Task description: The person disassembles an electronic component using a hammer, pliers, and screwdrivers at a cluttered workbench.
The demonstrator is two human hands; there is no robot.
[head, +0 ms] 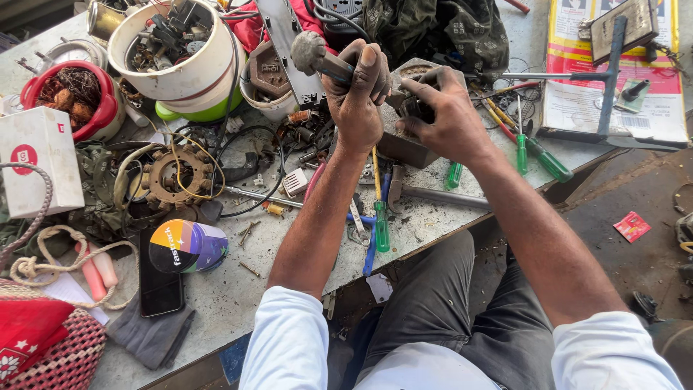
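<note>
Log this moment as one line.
left hand: grips hammer | right hand: steadies metal part | green screwdrivers on bench

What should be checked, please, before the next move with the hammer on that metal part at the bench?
1. Left hand closed around the hammer handle: ok.
2. Right hand steadying the dark metal part: ok.
3. Right fingers clear of the hammer's path: cannot tell.
4. Part resting flat on the bench: cannot tell.
5. Nearby bench free of loose tools: not ok; green screwdrivers lie close.
</note>
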